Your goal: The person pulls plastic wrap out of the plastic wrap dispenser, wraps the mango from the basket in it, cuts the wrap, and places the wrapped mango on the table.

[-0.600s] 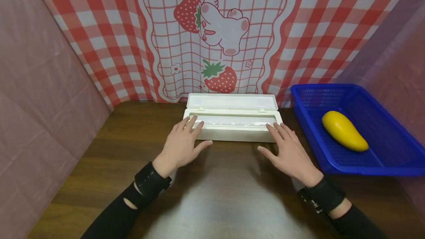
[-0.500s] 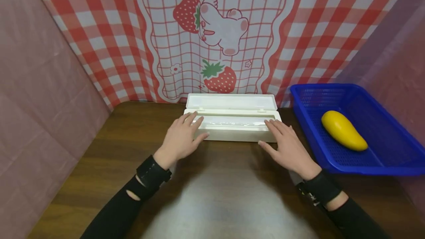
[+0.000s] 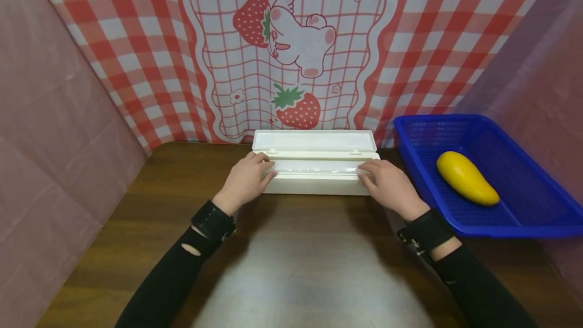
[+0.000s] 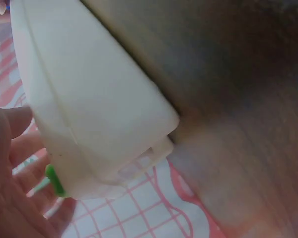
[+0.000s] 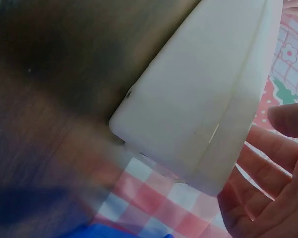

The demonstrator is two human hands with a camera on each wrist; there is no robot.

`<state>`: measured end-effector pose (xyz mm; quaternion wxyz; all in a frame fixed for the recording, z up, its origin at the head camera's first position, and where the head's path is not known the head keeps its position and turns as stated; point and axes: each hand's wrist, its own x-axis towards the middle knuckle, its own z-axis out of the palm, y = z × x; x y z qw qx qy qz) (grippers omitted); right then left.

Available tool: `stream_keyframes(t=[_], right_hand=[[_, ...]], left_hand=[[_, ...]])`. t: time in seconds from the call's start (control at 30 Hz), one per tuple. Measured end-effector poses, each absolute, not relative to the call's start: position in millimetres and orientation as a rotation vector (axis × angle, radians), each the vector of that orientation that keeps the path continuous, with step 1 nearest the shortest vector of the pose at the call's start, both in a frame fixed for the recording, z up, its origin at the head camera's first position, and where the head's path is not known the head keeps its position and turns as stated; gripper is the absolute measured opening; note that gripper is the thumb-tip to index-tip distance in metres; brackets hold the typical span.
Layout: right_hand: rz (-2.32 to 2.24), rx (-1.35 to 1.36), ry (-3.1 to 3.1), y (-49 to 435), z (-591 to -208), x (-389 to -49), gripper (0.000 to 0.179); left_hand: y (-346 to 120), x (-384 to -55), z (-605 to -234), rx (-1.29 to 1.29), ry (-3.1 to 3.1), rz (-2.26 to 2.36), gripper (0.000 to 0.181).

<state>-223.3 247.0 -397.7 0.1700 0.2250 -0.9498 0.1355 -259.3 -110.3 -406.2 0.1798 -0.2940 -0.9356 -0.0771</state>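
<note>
A long white cling film dispenser [image 3: 319, 187] stands at the table's back edge, its lid [image 3: 314, 140] tipped back. Clear film [image 3: 314, 167] shows in the trough. My left hand [image 3: 245, 180] is at the box's left end, fingers over the top and thumb by the front rim. At the right end, my right hand [image 3: 391, 187] lies the same way. Both wrist views show a gap between thumb and fingers beside the white front wall [image 4: 99, 99]. Whether the fingertips touch the film cannot be made out. A small green part [image 4: 54, 181] shows near the left fingers.
To the right stands a blue plastic basket [image 3: 437, 206] with a yellow mango [image 3: 466, 178] in it. A red-and-white checked cloth [image 3: 150, 54] hangs right behind the box. The brown wooden table [image 3: 291, 257] stretches out in front.
Both hands have moved in onto the ends of the dispenser, their fingers bending and thumbs coming up to its front rim. The whole head view has shifted slightly left.
</note>
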Motion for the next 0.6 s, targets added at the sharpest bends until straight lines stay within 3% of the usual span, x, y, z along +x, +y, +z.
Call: stream_keyframes(t=[0.27, 0.6], right_hand=[[0.387, 0.692, -2.69, 250, -400, -233, 0.028], [0.511, 0.534, -2.749, 249, -401, -249, 0.028]], left_hand=[[-110, -264, -404, -0.855, -2.618, -0.259, 0.032], [-112, -274, -407, -0.69, -2.703, -0.409, 0.029]])
